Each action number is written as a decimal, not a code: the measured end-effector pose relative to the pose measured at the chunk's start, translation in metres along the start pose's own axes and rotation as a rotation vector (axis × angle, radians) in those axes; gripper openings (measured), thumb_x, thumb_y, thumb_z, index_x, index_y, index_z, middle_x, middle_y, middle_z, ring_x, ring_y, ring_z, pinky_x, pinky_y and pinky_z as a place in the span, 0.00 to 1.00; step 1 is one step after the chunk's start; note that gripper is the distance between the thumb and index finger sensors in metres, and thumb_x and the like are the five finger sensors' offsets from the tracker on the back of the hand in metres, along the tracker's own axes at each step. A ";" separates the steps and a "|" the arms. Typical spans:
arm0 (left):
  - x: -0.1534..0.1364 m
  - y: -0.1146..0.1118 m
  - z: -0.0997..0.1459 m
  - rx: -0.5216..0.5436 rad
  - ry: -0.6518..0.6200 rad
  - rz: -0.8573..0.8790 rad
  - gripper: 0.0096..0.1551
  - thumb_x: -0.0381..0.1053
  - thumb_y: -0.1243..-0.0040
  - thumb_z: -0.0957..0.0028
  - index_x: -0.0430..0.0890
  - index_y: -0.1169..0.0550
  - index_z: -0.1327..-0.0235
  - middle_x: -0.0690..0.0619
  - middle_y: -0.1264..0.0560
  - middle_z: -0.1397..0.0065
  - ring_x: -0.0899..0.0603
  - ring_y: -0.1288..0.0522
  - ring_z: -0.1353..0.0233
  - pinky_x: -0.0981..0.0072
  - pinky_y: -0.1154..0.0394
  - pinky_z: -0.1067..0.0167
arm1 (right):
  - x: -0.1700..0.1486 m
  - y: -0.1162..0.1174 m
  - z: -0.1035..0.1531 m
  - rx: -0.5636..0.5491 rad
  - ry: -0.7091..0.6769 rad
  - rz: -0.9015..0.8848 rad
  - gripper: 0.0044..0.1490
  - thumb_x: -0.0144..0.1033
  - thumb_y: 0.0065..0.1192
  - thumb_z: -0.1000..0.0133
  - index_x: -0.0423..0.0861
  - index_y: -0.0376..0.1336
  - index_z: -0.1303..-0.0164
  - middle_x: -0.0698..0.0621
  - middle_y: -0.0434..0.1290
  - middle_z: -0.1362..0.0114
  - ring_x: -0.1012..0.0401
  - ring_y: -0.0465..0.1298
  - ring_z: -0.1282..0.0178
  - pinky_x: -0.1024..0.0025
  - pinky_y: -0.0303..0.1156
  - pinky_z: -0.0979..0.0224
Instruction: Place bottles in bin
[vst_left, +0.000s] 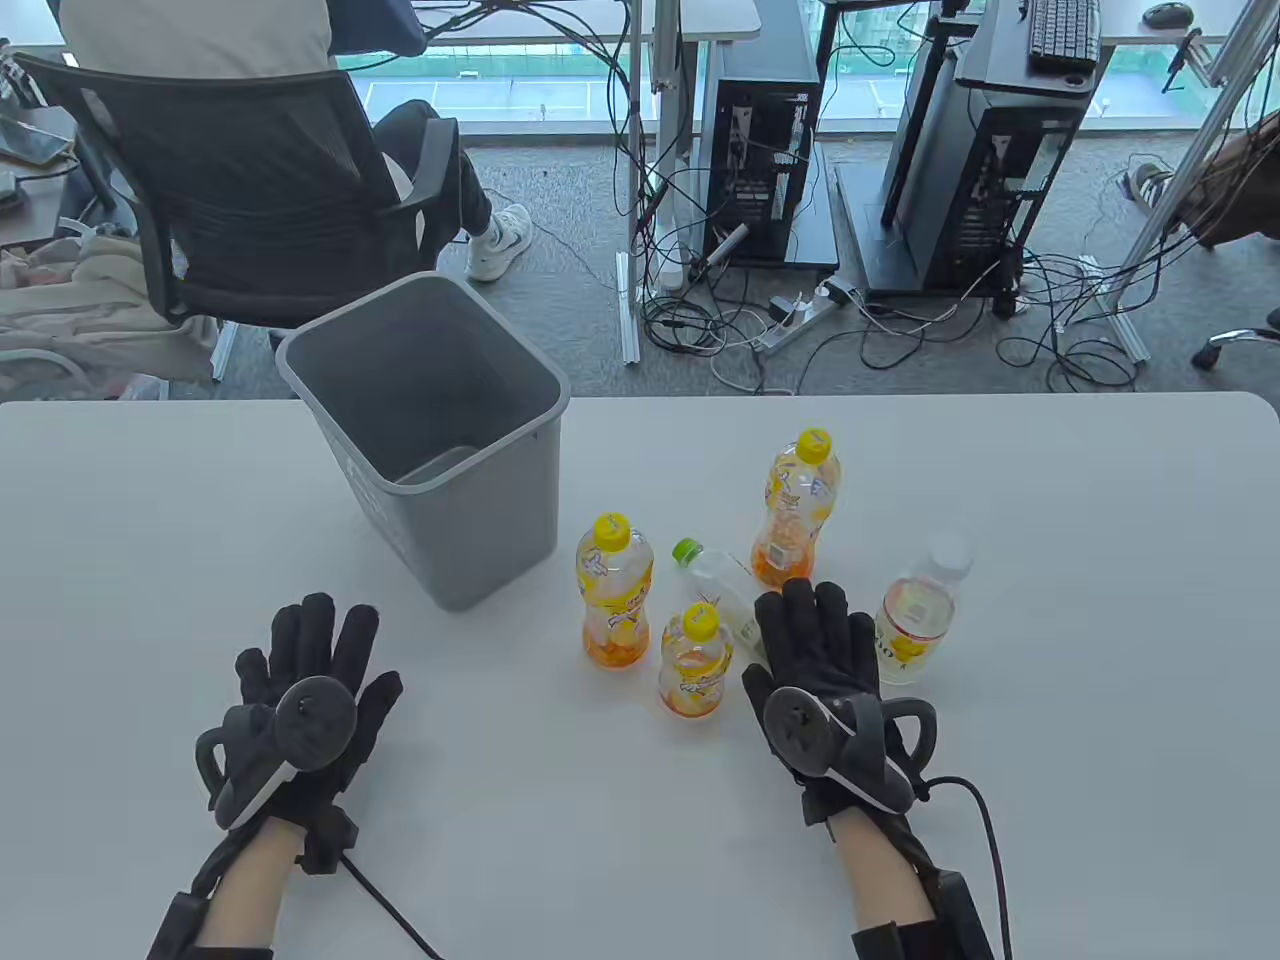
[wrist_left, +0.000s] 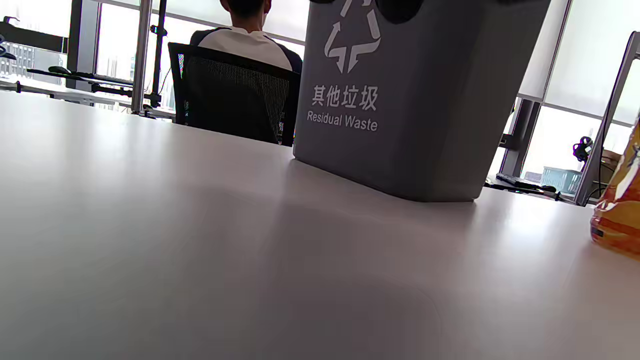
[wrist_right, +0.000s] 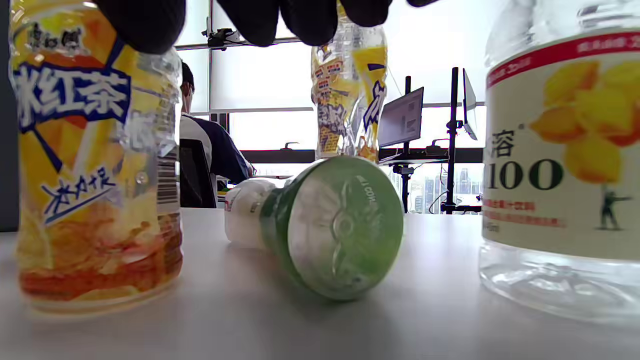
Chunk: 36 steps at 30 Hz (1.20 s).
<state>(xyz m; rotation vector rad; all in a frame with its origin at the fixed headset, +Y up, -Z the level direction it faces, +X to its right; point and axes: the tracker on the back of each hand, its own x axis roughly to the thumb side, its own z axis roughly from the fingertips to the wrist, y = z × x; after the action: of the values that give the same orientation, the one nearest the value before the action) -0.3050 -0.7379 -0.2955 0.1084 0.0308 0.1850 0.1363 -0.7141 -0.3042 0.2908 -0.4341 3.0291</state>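
A grey bin (vst_left: 430, 440) stands upright at the table's back left; it fills the left wrist view (wrist_left: 420, 100). Three yellow-capped orange bottles stand to its right: one (vst_left: 613, 590) beside the bin, a small one (vst_left: 692, 660) in front, a tall one (vst_left: 800, 505) behind. A green-capped bottle (vst_left: 715, 590) lies on its side between them, its base towards the right wrist camera (wrist_right: 330, 230). A clear white-capped bottle (vst_left: 915, 615) stands at the right. My left hand (vst_left: 310, 650) lies flat and empty in front of the bin. My right hand (vst_left: 815, 625) lies flat and empty, its fingertips (wrist_right: 255, 17) just short of the lying bottle.
The white table (vst_left: 1050, 600) ends at a far edge behind the bin. Beyond it a person sits in a black office chair (vst_left: 250, 190), with computer towers and floor cables further back.
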 end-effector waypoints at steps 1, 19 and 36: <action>0.000 -0.001 0.000 -0.002 -0.001 -0.005 0.44 0.73 0.60 0.45 0.61 0.48 0.15 0.51 0.57 0.06 0.36 0.58 0.08 0.27 0.57 0.19 | 0.000 0.000 0.000 0.001 0.002 -0.001 0.44 0.57 0.48 0.37 0.53 0.45 0.12 0.47 0.44 0.08 0.45 0.42 0.12 0.44 0.44 0.14; -0.002 0.002 0.001 0.022 0.015 0.012 0.44 0.72 0.57 0.46 0.60 0.46 0.15 0.50 0.53 0.07 0.35 0.54 0.08 0.27 0.54 0.19 | -0.005 -0.008 -0.001 -0.034 0.022 -0.070 0.44 0.59 0.48 0.38 0.52 0.48 0.12 0.45 0.52 0.10 0.43 0.51 0.14 0.45 0.55 0.16; 0.001 0.001 0.001 0.008 -0.003 -0.009 0.44 0.73 0.57 0.46 0.60 0.45 0.15 0.50 0.53 0.07 0.35 0.52 0.09 0.28 0.53 0.19 | 0.042 -0.069 -0.056 0.004 -0.046 -0.124 0.47 0.66 0.51 0.41 0.57 0.49 0.13 0.47 0.57 0.11 0.44 0.61 0.18 0.47 0.63 0.19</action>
<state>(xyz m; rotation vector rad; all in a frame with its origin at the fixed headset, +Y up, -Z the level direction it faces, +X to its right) -0.3036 -0.7369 -0.2939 0.1167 0.0289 0.1754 0.0916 -0.6306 -0.3305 0.3741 -0.3983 2.9080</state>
